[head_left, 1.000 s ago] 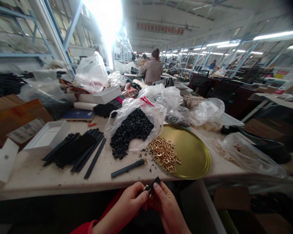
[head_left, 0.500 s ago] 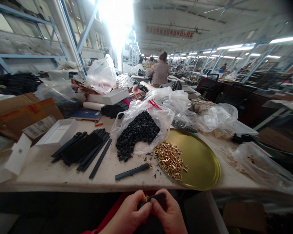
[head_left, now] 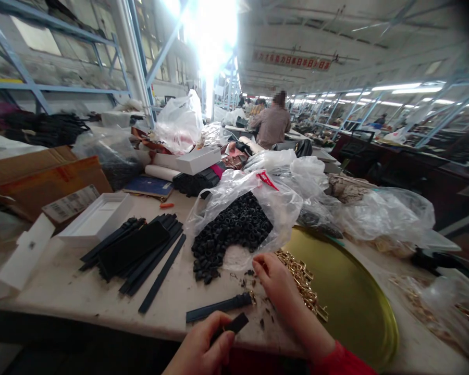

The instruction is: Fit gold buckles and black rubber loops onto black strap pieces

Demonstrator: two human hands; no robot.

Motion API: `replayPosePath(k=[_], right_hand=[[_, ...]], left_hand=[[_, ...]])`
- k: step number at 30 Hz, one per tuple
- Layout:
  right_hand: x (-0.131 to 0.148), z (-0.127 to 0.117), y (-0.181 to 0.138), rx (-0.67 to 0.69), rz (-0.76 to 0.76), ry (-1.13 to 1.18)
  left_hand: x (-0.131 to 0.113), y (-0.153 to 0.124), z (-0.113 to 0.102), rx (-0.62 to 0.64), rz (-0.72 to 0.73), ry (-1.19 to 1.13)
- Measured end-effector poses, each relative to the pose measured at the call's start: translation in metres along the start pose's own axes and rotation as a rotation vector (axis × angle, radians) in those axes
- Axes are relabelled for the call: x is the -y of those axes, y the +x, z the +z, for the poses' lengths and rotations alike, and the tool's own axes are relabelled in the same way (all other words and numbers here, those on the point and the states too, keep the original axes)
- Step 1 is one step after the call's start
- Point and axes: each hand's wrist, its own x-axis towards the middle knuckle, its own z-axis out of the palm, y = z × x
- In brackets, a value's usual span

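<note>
Near the table's front edge, my left hand [head_left: 203, 341] is closed around a short black strap [head_left: 238, 324], whose end sticks out past the thumb. My right hand [head_left: 275, 278] reaches over the table with fingertips pinched together; whatever they hold, if anything, is too small to make out. Just beyond those fingers lies a heap of small black strap loops [head_left: 230, 234], spilling from a clear plastic bag [head_left: 291, 200]. Gold buckles [head_left: 308, 286] are piled on a round gold tray [head_left: 355, 302], partly hidden by my right forearm. A black strap with a gold buckle [head_left: 219, 307] lies between my hands.
Several black straps [head_left: 136, 245] are stacked at the left, with one strip [head_left: 162, 273] beside them. Behind stand a white box [head_left: 97, 219] and a cardboard box [head_left: 74, 179]. More plastic bags [head_left: 386, 213] crowd the right. A person [head_left: 271, 125] sits farther back.
My hands, together on the black strap before, are now apart. The right has let go and moved forward to the black loops; the left keeps the strap. The view has shifted left.
</note>
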Motion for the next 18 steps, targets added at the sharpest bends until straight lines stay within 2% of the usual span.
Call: replayPosePath(k=[3, 7, 13, 16, 18], right_hand=[[-0.008, 0.018, 0.047, -0.026, 0.03, -0.151], [-0.012, 0.039, 0.064, -0.028, 0.053, -0.221], [-0.012, 0.025, 0.046, 0.009, 0.036, -0.071], [0.001, 0.013, 0.021, 0.022, 0.027, 0.097], [0.013, 0.008, -0.003, 0.081, 0.06, 0.298]], left_hand=[[-0.003, 0.006, -0.006, -0.055, 0.006, -0.011], [-0.001, 0.012, -0.013, -0.086, -0.014, -0.044], [-0.009, 0.015, -0.017, -0.112, -0.011, -0.11], [-0.017, 0.013, -0.017, -0.172, 0.077, -0.079], [-0.022, 0.01, -0.016, -0.223, 0.151, -0.032]])
